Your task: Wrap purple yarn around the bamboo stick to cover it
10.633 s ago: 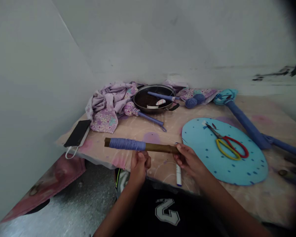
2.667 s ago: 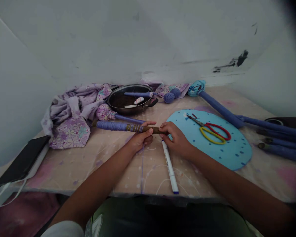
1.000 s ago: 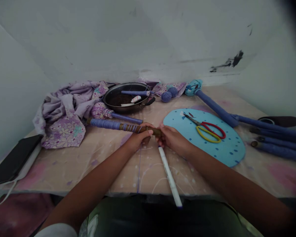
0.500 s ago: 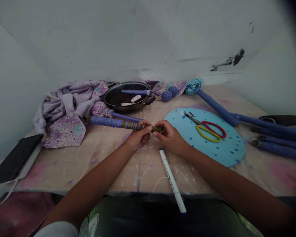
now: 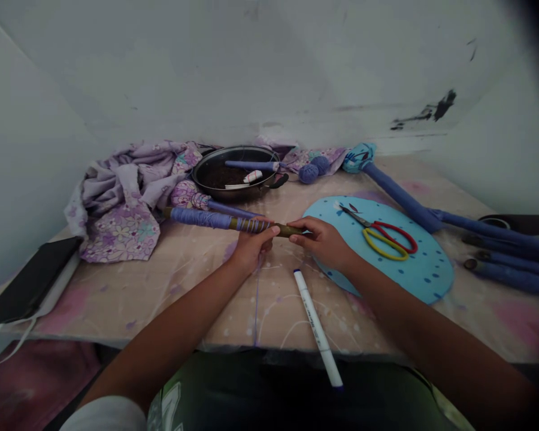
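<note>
A brown stick (image 5: 233, 223), partly wound with purple yarn (image 5: 200, 218), is held level above the table between my two hands. My left hand (image 5: 254, 242) is closed around it near the loosely spaced turns of yarn. At the bare right end, my right hand (image 5: 322, 240) pinches the stick between thumb and fingers. From below my left hand a single strand of yarn (image 5: 256, 305) hangs down past the table's front edge. A white marker (image 5: 318, 329) lies just below my hands, its lower end sticking out over the edge.
Scissors (image 5: 379, 230) with red and yellow handles rest on a blue oval mat (image 5: 417, 281). Behind are a dark pan (image 5: 206, 188), two yarn balls (image 5: 308, 173) and crumpled floral cloth (image 5: 121, 209). Purple-wrapped sticks (image 5: 516, 272) lie at right, a black device (image 5: 31, 278) at left.
My right hand has slid slightly right along the stick and now grips its bare end, showing more wood between the hands. The view has shifted a little.
</note>
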The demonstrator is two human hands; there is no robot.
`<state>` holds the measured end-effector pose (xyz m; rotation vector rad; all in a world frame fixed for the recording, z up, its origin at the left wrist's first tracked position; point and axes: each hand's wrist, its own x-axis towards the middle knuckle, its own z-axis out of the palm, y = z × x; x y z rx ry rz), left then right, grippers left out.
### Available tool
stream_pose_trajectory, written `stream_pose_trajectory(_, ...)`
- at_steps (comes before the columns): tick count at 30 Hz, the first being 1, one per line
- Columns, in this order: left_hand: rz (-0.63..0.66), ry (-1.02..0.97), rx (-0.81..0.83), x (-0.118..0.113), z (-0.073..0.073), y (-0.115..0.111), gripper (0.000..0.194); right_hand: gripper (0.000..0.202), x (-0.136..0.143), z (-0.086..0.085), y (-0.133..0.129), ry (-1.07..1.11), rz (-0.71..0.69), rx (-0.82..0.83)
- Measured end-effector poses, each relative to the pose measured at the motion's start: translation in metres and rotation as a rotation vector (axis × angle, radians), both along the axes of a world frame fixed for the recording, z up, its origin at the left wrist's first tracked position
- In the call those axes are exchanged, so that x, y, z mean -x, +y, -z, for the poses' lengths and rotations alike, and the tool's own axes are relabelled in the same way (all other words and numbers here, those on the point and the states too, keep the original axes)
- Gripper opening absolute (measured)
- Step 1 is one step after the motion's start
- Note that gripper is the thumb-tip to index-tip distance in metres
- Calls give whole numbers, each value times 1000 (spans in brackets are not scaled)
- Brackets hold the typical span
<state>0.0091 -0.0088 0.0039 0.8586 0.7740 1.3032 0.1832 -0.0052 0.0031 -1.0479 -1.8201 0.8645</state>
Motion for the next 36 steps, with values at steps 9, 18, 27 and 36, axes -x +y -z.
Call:
stream_pose_trajectory(9,-83,-37,29,0,-1,3,26,24,-5,-3,3,-19,17,63)
stream_pose_trajectory(18,-140,-46,22,3,-9,4,31,28,-10,-5,7,-8,-4,136)
stream_pose_trajectory(27,-157,-4,-16,10,-12,7,32,24,-11,-5,6,69,-17,203)
stream_pose_trajectory(36,-208,49,-51,16,-19,6,32,23,-17,-10,7,76,-20,251)
